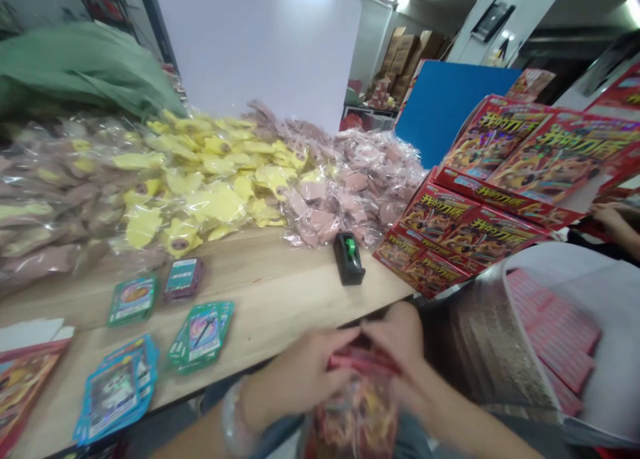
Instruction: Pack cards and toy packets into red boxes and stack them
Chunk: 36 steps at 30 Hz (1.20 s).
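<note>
Left fingers [343, 340] and right fingers [384, 338] hold, probably, a red box [356, 416]

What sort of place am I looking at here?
Probably a small packing workshop or storeroom: plastic-bagged yellow and pink items are heaped on a long table, printed red boxes are stacked at the right, and brown cartons are piled in the background.
</note>
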### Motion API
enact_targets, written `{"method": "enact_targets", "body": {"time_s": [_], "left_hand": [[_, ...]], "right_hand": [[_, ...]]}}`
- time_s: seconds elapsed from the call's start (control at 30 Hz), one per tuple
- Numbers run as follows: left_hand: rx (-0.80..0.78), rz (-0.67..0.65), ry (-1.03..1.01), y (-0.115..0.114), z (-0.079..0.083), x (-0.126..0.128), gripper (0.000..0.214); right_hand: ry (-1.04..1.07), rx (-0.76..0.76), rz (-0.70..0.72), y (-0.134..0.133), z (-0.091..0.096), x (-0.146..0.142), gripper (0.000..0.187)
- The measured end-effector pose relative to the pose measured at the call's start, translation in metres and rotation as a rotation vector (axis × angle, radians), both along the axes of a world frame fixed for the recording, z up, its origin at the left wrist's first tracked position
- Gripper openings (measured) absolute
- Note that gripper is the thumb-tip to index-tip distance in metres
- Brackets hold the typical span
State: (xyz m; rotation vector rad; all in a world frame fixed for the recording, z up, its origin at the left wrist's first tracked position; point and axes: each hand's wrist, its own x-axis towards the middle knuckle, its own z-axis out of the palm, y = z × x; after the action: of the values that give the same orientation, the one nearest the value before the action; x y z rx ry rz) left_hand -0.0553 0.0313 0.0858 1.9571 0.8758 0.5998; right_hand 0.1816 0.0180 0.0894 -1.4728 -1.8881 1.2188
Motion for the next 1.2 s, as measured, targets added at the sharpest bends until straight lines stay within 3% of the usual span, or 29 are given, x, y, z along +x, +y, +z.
{"method": "enact_targets", "body": {"time_s": [0.1, 0.17, 0.27, 0.33, 0.5, 0.63, 0.73, 0.87, 0.93, 1.07, 1.2], "left_hand": [[0.331, 0.187, 0.064, 0.037, 0.022, -0.024, 0.045], [0.456, 0.252, 0.116, 0.057, 0.021, -0.032, 0.042], [0.393, 0.208, 0.286, 0.070, 0.006, -0.031, 0.032], [0.330, 0.207, 0.397, 0.070, -0.001, -0.027, 0.026], [0.307, 0.220, 0.503, 0.077, 0.002, -0.024, 0.020], [0.302, 0.212, 0.553, 0.086, 0.003, -0.023, 0.026], [0.313, 0.255, 0.578, 0.084, 0.004, -0.014, 0.028], [0.379, 0.319, 0.572, 0.063, 0.016, 0.001, 0.026], [0.416, 0.354, 0.527, 0.050, 0.024, 0.005, 0.024], [0.433, 0.402, 0.474, 0.027, 0.030, 0.003, 0.022], [0.428, 0.483, 0.492, 0.016, 0.027, -0.008, 0.025]], "right_hand": [[-0.014, -0.021, -0.426, 0.071, -0.016, -0.001, 0.053], [-0.036, -0.163, -0.537, 0.122, -0.031, -0.009, 0.045], [-0.010, -0.392, -0.582, 0.172, -0.048, -0.022, 0.028], [0.049, -0.467, -0.602, 0.180, -0.055, -0.026, 0.023], [0.256, -0.329, -0.669, 0.142, -0.074, -0.024, 0.015], [0.343, -0.197, -0.749, 0.104, -0.086, -0.035, 0.023], [0.485, -0.175, -0.695, 0.083, -0.070, -0.061, 0.028], [0.971, -0.236, -0.598, 0.068, -0.030, -0.104, 0.031], [1.075, -0.277, -0.608, 0.063, -0.016, -0.114, 0.030], [1.018, -0.314, -0.527, 0.051, -0.008, -0.110, 0.027], [0.735, -0.150, -0.401, 0.031, 0.000, -0.101, 0.026]]}}
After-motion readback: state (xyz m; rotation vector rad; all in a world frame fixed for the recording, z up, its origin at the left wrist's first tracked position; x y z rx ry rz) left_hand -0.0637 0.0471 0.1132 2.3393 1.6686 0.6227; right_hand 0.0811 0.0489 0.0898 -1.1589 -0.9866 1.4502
